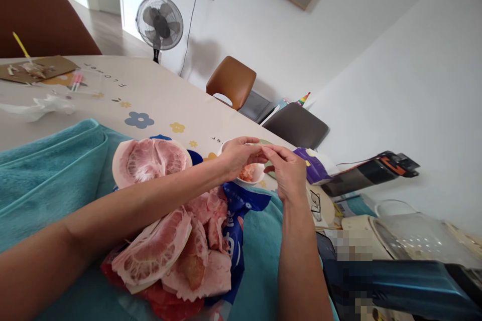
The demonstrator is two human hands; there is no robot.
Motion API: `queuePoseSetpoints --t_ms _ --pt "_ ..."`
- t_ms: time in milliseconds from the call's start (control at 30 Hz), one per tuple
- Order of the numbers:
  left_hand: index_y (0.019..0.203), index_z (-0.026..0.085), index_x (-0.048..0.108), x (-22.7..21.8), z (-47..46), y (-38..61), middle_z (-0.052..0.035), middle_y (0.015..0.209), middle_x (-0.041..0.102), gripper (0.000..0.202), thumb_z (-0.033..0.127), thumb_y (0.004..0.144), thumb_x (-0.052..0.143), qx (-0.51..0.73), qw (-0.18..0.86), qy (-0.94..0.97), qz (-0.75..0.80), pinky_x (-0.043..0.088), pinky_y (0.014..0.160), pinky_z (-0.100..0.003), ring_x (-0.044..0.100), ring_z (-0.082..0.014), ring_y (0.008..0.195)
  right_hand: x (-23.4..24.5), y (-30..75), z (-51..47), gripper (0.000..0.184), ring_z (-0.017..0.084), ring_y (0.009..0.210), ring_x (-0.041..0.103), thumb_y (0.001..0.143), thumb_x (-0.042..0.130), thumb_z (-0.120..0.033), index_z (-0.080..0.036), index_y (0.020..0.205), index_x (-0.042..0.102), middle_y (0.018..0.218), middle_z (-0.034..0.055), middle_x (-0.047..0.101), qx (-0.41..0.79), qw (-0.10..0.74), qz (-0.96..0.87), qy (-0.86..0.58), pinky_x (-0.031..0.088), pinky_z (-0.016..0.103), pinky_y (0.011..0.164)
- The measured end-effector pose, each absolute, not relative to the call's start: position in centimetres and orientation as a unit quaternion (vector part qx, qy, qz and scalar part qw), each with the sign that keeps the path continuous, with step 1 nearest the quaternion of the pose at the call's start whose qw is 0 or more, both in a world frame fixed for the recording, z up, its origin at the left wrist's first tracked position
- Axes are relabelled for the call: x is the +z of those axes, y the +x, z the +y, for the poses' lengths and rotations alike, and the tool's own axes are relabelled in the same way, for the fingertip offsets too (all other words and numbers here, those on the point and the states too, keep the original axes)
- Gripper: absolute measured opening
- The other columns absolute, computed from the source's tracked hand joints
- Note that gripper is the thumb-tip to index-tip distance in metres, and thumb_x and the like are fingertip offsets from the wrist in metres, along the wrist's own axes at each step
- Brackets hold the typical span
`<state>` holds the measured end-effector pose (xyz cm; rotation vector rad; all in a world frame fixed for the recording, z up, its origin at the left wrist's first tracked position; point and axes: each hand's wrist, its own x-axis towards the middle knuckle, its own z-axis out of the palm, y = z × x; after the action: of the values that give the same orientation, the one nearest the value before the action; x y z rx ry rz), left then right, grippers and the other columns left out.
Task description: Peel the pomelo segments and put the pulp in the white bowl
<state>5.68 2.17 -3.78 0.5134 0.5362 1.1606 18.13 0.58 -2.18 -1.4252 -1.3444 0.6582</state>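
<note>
My left hand (237, 154) and my right hand (288, 170) meet above a small white bowl (256, 175) holding pink fruit flesh. Both hands pinch a thin pale strip of pomelo membrane (255, 145) between their fingertips. Under my left forearm lies a heap of pink pomelo peel pieces (176, 251) on a blue plastic bag (237, 220). A larger opened pomelo half (148, 160) lies behind the heap. All of this rests on a teal towel (48, 170).
A cream tablecloth with flower prints (150, 95) covers the table. Cardboard and pens (37, 67) lie at the far left. A brown chair (229, 80), a grey chair (295, 125) and a standing fan (159, 22) stand behind. A glass blender jug (410, 233) lies at the right.
</note>
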Motion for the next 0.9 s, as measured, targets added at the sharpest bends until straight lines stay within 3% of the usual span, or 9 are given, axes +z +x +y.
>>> queuePoseSetpoints --t_ms 133,433,633,733,833,900 --pt "0.077 0.008 0.059 -3.7 2.0 5.7 -0.0034 0.069 0.064 0.009 0.003 0.082 0.063 0.521 0.771 0.276 0.242 0.051 0.071 -0.027 0.062 -0.0090 0.056 -2.2 18.2 0.7 0.015 0.012 0.063 0.058 0.066 0.075 -0.035 -0.021 0.072 0.076 0.068 -0.0005 0.069 0.251 0.552 -0.531 -0.592 0.046 0.021 0.047" --pt "0.055 0.011 0.054 -3.6 2.0 5.6 0.0017 0.056 0.048 0.027 0.005 0.082 0.058 0.477 0.786 0.310 0.240 0.038 0.051 -0.020 0.044 -0.0038 0.048 -2.7 18.1 0.9 0.012 0.013 0.059 0.057 0.068 0.072 -0.032 -0.020 0.071 0.074 0.064 -0.0008 0.067 0.206 0.565 -0.544 -0.584 0.044 0.023 0.045" --pt "0.055 0.015 0.050 -3.3 2.0 5.5 0.0010 0.054 0.045 0.027 0.009 0.081 0.052 0.422 0.816 0.310 0.247 0.034 0.045 -0.020 0.041 -0.0062 0.045 -2.8 18.1 0.8 0.013 0.013 0.058 0.058 0.070 0.071 -0.032 -0.019 0.072 0.073 0.065 -0.0004 0.067 0.211 0.557 -0.551 -0.585 0.045 0.022 0.044" --pt "0.056 0.016 0.048 -3.3 2.1 5.4 0.0004 0.055 0.047 0.025 0.009 0.080 0.050 0.409 0.819 0.308 0.258 0.033 0.044 -0.020 0.040 -0.0061 0.044 -2.4 18.2 0.6 0.018 0.014 0.063 0.061 0.074 0.067 -0.035 -0.020 0.082 0.074 0.079 0.0017 0.071 0.251 0.541 -0.567 -0.569 0.046 0.022 0.044" --pt "0.059 0.016 0.050 -3.6 2.3 5.3 0.0002 0.058 0.048 0.020 0.010 0.078 0.050 0.415 0.818 0.305 0.257 0.034 0.045 -0.021 0.041 -0.0065 0.046 -1.8 18.6 0.2 0.022 0.014 0.072 0.063 0.078 0.060 -0.028 -0.023 0.093 0.075 0.097 0.0022 0.072 0.270 0.513 -0.613 -0.536 0.049 0.022 0.048" --pt "0.060 0.016 0.050 -3.9 2.4 5.4 0.0010 0.059 0.047 0.018 0.011 0.077 0.051 0.420 0.817 0.303 0.254 0.033 0.045 -0.020 0.042 -0.0062 0.046 -1.5 19.0 0.0 0.023 0.014 0.076 0.064 0.077 0.059 -0.024 -0.024 0.092 0.076 0.099 0.0016 0.073 0.271 0.479 -0.647 -0.528 0.051 0.022 0.052"
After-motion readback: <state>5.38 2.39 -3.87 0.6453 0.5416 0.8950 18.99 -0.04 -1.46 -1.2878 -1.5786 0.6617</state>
